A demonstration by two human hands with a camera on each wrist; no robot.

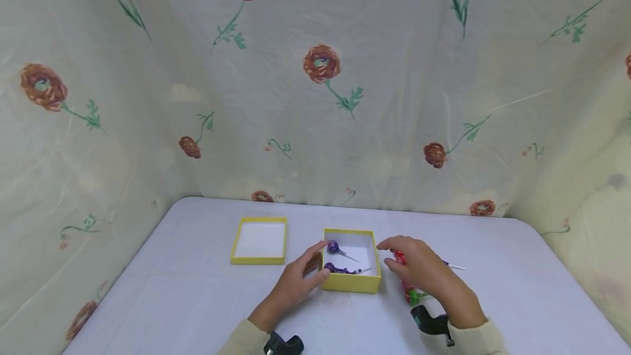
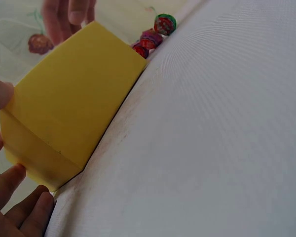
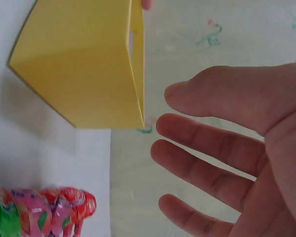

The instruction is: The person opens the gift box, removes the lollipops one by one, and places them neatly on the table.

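Observation:
A yellow box (image 1: pixel 351 284) with a white inside stands on the table. Two purple-wrapped lollipops, one farther back (image 1: pixel 333 247) and one nearer the front (image 1: pixel 340 270), lie in it on white sticks. My left hand (image 1: pixel 298 278) holds the box at its left side, thumb by the front corner and fingers along the side wall. To the right of the box, my right hand (image 1: pixel 419 264) hovers with fingers spread and nothing in them. Beneath it a row of red, pink and green lollipops (image 3: pixel 49 207) lies on the table, partly hidden by that hand in the head view.
A shallow yellow-rimmed lid (image 1: pixel 258 260) lies to the left of the box, white inside facing up. Past the right hand a white lollipop stick (image 1: pixel 457 267) shows. A flowered curtain (image 1: pixel 384 125) hangs behind the white-covered table (image 1: pixel 182 284).

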